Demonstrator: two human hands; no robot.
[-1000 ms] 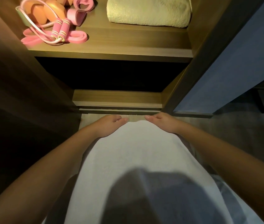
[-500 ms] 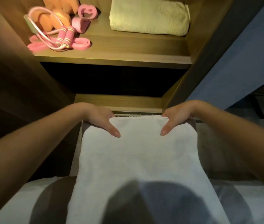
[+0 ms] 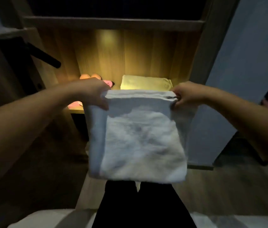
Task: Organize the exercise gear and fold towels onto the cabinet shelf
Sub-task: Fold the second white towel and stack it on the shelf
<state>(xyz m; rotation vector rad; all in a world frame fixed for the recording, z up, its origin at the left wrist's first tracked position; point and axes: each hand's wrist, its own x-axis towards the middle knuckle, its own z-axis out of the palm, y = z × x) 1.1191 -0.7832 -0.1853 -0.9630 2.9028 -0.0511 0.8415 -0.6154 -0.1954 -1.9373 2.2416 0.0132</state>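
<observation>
A folded white towel (image 3: 138, 137) hangs in the air in front of the lit cabinet shelf (image 3: 75, 110). My left hand (image 3: 95, 94) grips its upper left corner and my right hand (image 3: 184, 96) pinches its upper right corner. Behind the towel's top edge a cream folded towel (image 3: 144, 82) lies on the shelf at the right. Pink and orange exercise gear (image 3: 90, 76) sits on the shelf at the left, mostly hidden by my left hand and the white towel.
An open cabinet door with a black handle (image 3: 42, 56) stands at the left. A blue-grey door panel (image 3: 245, 63) is at the right. An upper shelf board (image 3: 113, 22) crosses above the lit compartment. My dark trousers (image 3: 139, 204) show below.
The towel lay flat with both hands at its far edge; now both hands have lifted it folded, and it hangs in front of the shelf. The view has tilted upward.
</observation>
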